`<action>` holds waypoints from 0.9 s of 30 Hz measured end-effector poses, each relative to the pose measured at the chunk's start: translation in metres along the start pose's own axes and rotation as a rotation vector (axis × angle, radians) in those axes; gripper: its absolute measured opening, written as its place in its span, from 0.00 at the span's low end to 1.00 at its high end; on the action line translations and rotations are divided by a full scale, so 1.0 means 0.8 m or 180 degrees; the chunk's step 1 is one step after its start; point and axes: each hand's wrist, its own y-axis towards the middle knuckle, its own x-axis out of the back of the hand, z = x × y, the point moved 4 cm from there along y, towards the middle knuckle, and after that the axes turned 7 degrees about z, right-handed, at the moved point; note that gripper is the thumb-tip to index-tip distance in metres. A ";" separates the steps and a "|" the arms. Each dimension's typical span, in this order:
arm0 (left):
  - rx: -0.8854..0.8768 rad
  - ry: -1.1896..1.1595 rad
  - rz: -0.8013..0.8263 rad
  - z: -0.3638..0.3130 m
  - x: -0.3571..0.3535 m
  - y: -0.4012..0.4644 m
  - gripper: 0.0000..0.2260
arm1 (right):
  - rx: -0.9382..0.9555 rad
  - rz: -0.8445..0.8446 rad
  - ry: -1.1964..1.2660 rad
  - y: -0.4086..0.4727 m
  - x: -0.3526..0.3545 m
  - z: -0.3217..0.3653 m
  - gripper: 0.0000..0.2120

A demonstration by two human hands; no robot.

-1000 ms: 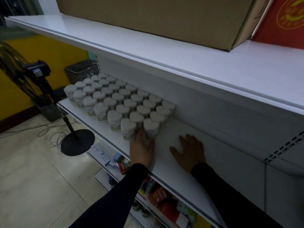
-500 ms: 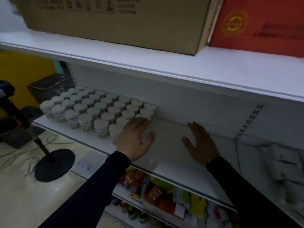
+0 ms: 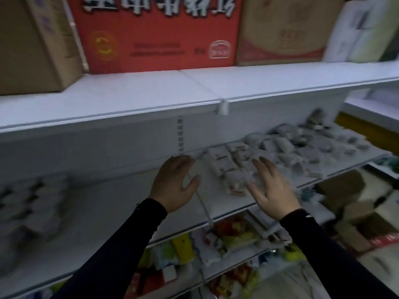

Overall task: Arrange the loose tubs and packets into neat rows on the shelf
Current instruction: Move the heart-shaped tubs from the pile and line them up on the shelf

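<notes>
A white shelf (image 3: 108, 208) runs across the view. On its right part lies a loose heap of white packets (image 3: 224, 167) and pale tubs (image 3: 287, 145), blurred by motion. The neat rows of white tubs (image 3: 26, 203) sit at the far left, also blurred. My left hand (image 3: 174, 184) hovers over the bare shelf just left of the packets, fingers spread, holding nothing. My right hand (image 3: 269, 188) is stretched out with straight fingers over the near edge of the packet heap; whether it touches them I cannot tell.
The upper shelf (image 3: 194, 93) carries a brown carton (image 3: 32, 46), a red box (image 3: 157, 33) and another carton (image 3: 280, 31). Coloured packets (image 3: 226, 238) fill the lower shelves. Cardboard boxes (image 3: 356, 212) stand on the floor at the right.
The view has swung right, away from the tub rows toward the loose heap. Both hands left the shelf beside the tubs and moved right; the right one now reaches over the packets.
</notes>
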 end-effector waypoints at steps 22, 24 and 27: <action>-0.0772 -0.0266 0.0557 -0.349 -0.276 0.290 0.26 | -0.0832 -0.0153 -0.0102 -0.061 0.193 -0.455 0.35; -0.0807 -0.0275 0.0597 -0.359 -0.294 0.318 0.26 | -0.0884 -0.0030 -0.0076 -0.044 0.192 -0.480 0.34; -0.0658 -0.0310 0.0717 -0.359 -0.330 0.367 0.28 | -0.0935 0.0055 -0.0161 -0.011 0.192 -0.511 0.33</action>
